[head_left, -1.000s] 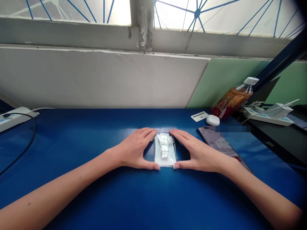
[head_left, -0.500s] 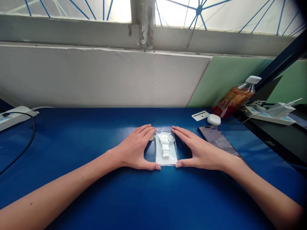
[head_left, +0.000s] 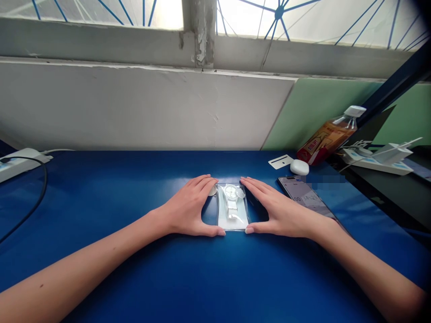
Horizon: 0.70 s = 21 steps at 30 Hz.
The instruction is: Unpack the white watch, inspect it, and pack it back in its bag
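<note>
A white wristwatch [head_left: 231, 202] lies face up in a clear plastic bag [head_left: 233, 225] on the blue table [head_left: 188, 273]. My left hand [head_left: 191, 206] rests along the bag's left side, thumb and fingers spread apart, with the thumb tip at the lower left corner. Opposite it, my right hand [head_left: 278, 207] is opened the same way, its thumb at the lower right corner and its fingertips near the top right. A small round pale object [head_left: 213, 190] is partly hidden behind my left fingers.
To the right lie a phone [head_left: 308, 193], a white earbud case [head_left: 299, 167] and a white card [head_left: 280, 162]. A drink bottle [head_left: 328, 138] leans behind them, near a power strip [head_left: 377, 161]. Another power strip [head_left: 20, 163] with a black cable [head_left: 42, 193] is at far left.
Both hands and the bagged watch keep their places. The whole view has shifted very slightly.
</note>
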Motion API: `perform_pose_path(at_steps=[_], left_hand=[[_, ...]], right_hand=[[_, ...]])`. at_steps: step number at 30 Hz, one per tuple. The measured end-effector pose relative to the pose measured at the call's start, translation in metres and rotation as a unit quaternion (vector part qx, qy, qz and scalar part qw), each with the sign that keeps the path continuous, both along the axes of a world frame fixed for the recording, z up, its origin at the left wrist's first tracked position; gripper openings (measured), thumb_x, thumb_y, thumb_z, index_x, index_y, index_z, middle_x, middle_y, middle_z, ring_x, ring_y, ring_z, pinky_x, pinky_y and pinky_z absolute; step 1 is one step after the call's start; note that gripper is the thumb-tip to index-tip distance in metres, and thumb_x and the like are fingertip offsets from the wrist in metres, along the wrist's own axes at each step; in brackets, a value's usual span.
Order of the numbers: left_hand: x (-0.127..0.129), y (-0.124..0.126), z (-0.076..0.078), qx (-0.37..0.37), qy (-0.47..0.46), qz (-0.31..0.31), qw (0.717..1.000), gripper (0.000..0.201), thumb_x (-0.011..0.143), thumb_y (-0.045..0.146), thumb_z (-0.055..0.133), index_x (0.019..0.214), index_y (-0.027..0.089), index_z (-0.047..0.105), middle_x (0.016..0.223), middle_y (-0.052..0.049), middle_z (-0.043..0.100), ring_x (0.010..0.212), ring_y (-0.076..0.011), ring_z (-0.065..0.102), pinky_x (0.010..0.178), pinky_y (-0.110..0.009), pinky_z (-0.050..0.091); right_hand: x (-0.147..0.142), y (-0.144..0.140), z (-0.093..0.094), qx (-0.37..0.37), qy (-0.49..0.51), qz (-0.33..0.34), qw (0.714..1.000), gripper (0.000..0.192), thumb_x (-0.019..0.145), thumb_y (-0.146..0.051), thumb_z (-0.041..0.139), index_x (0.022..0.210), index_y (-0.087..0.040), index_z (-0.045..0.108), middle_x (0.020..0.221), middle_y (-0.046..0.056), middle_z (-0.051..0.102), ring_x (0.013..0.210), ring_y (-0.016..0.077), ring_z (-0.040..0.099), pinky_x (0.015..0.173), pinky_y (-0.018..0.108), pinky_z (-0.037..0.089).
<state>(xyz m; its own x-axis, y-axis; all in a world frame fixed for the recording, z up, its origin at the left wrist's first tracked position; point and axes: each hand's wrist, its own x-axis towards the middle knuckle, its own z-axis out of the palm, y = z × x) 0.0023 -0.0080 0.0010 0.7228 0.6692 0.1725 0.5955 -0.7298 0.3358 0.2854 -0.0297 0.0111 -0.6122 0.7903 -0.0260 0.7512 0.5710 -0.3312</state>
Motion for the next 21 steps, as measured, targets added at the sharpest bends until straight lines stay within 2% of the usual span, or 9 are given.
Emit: perform_pose_path(at_steps=[7,13,18,21], left_hand=[[0.0003,0.0003,0.0009,-0.003,-0.009,-0.011,1.0,0.109,0.065,0.08,0.06,0.145,0.011,0.033,0.147,-0.02,0.039,0.137,-0.0394,0.031,0.11,-0.053,0.031],[-0.0011,-0.0005,0.001,0.002,0.003,-0.018,1.0,0.104,0.072,0.074,0.059,0.148,0.011,0.025,0.15,-0.02,0.035,0.139,-0.0378,0.029,0.111,-0.052,0.03],[-0.0012,-0.002,0.0013,0.009,0.007,-0.012,1.0,0.088,0.083,0.056,0.057,0.149,0.01,0.021,0.153,-0.019,0.03,0.141,-0.0346,0.025,0.113,-0.05,0.029],[-0.0005,-0.0023,0.0011,0.006,0.007,0.016,1.0,0.081,0.086,0.05,0.054,0.149,0.012,0.021,0.154,-0.018,0.027,0.142,-0.0344,0.024,0.112,-0.05,0.032]], right_hand=[[-0.0001,0.0015,-0.0001,0.008,0.016,0.016,1.0,0.103,0.075,-0.068,0.061,0.154,-0.022,0.014,0.159,0.012,0.023,0.143,0.0367,0.022,0.112,0.054,0.031],[-0.0023,0.0002,0.0028,0.018,0.042,0.006,0.999,0.098,0.075,-0.066,0.063,0.152,-0.022,0.021,0.154,0.013,0.033,0.14,0.0354,0.032,0.109,0.052,0.037],[-0.0043,0.0015,0.0024,0.044,0.059,-0.041,0.996,0.071,0.083,-0.058,0.057,0.144,-0.026,0.04,0.144,0.012,0.046,0.128,0.0335,0.047,0.102,0.05,0.045],[-0.0051,0.0038,0.0033,0.087,0.062,-0.074,0.992,0.056,0.086,-0.055,0.056,0.133,-0.024,0.053,0.127,0.013,0.059,0.116,0.0325,0.056,0.094,0.049,0.049]])
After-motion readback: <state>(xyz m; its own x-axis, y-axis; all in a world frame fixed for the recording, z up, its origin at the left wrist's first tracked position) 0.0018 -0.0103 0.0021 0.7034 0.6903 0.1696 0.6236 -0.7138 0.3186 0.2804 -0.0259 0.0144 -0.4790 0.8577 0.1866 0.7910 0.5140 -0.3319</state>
